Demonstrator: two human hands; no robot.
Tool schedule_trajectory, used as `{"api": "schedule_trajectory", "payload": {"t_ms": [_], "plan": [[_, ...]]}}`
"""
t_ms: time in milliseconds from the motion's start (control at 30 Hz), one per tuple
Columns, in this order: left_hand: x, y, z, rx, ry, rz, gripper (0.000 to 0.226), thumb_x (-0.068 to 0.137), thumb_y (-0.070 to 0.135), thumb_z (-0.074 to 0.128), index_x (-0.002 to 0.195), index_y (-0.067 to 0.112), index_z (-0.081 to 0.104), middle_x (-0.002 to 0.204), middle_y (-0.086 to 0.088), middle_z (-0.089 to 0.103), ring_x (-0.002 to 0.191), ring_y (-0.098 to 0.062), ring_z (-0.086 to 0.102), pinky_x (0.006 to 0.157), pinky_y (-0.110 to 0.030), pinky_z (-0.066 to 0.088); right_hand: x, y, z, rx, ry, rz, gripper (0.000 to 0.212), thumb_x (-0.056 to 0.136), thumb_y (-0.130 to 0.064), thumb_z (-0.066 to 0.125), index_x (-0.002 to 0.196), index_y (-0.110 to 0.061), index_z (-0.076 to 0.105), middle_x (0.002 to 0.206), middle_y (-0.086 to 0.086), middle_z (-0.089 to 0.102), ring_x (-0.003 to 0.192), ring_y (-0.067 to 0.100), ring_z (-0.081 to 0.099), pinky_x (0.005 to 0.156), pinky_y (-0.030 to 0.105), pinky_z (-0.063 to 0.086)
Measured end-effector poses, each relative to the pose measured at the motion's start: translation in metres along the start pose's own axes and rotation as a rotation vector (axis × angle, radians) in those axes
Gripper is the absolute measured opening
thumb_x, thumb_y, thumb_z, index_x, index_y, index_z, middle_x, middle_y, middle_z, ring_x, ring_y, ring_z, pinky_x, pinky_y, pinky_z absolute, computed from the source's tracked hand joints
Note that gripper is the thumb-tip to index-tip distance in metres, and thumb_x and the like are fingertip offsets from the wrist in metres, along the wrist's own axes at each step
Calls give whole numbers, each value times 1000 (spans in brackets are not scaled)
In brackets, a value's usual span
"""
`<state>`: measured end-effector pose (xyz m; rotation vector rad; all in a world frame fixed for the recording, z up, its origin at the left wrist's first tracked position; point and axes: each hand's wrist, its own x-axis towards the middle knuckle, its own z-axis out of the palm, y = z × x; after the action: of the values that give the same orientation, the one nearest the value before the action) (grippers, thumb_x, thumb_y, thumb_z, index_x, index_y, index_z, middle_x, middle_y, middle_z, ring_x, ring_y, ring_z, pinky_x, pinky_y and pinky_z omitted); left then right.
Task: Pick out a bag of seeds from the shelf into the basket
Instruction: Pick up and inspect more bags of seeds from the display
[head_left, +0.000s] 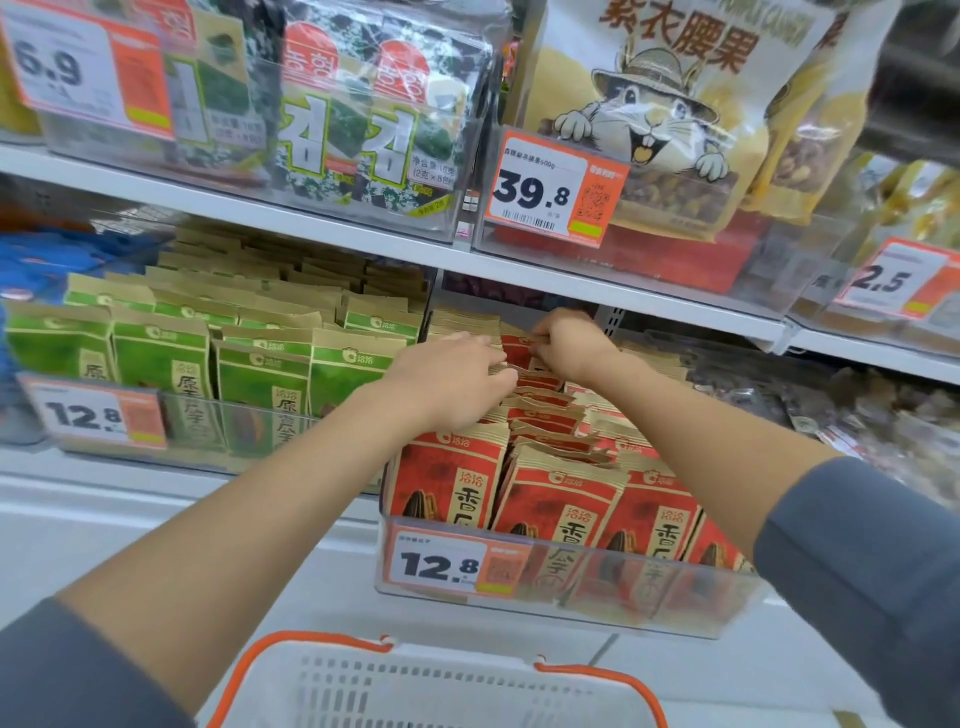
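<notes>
Red and tan bags of sunflower seeds (558, 499) stand in rows in a clear bin (571, 587) on the lower shelf. Both my hands reach deep into the back rows. My left hand (452, 379) lies across the bag tops, fingers curled onto their tan edges. My right hand (569, 340) pinches the top of a red bag (519, 349) at the back. The white basket (441, 686) with orange handles sits below, at the bottom of the view.
Green seed bags (161, 358) fill the bin to the left. The shelf above (363, 228) holds seaweed packs (363, 114) and a large cashew bag (660, 104), close over my hands. Price tags front the bins. Mixed clear packets lie at the right.
</notes>
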<state>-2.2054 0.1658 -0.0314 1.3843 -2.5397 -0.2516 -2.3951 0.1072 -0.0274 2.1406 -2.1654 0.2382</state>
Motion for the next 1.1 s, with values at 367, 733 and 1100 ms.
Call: {"api": "schedule_trajectory", "payload": {"t_ms": [367, 733, 1100], "plan": [[-21, 13, -15, -189, 203, 9, 55, 103, 46, 40, 151, 19, 41, 155, -1, 43, 141, -21, 40, 118, -37, 28, -107, 9, -58, 183, 415, -321, 20, 100, -15, 51, 94, -15, 70, 86, -5, 69, 84, 22, 62, 74, 37, 50], [-98, 65, -42, -781, 300, 98, 24, 102, 25, 52, 123, 27, 64, 109, 9, 73, 98, -10, 69, 91, -37, 55, -205, -19, -122, 982, 566, -19, 12, 99, -12, 55, 101, -20, 64, 89, -13, 65, 75, -6, 60, 68, 18, 52], [-152, 65, 25, -894, -19, -97, 15, 87, 16, 75, 99, 25, 74, 91, 2, 77, 86, -11, 72, 80, -29, 58, -261, -16, -35, 1220, 268, 284, 29, 93, -36, 66, 73, -15, 60, 58, -14, 62, 52, -1, 56, 55, 15, 43]]}}
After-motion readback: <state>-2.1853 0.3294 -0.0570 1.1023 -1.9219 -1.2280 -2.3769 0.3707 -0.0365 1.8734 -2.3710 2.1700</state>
